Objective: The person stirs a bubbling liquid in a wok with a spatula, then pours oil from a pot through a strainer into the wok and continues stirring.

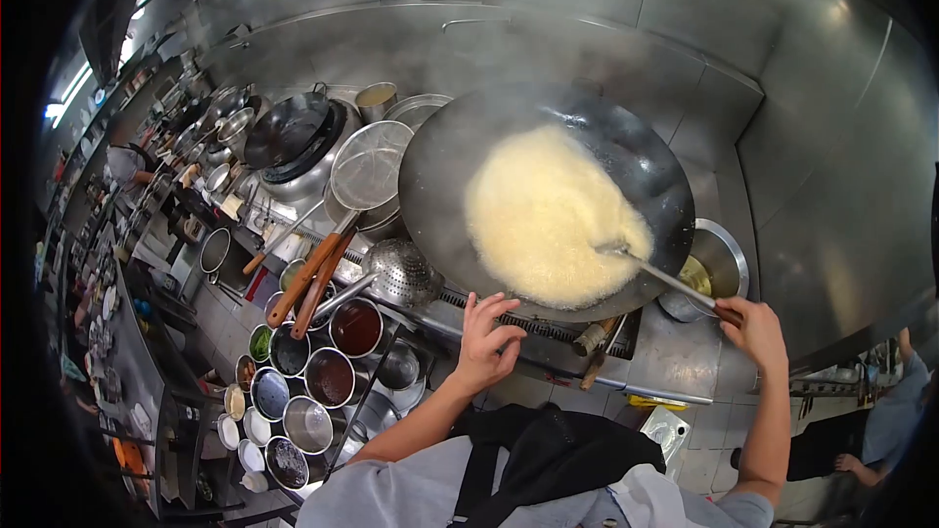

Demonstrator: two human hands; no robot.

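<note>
Your right hand (755,329) grips the ladle (653,272) handle, its shaft running up-left into the foam (548,215) in the wok (440,166). Your left hand (486,340) rests open-fingered, holding nothing, at the wok's near rim.

The ladle (653,270) bowl sinks out of sight under the frothing yellow batter (548,215), and its handle end disappears inside the right hand (755,330). Steam blurs the far rim of the wok (440,166). The seasoning bowls (313,372) hold contents too small to identify.
</note>
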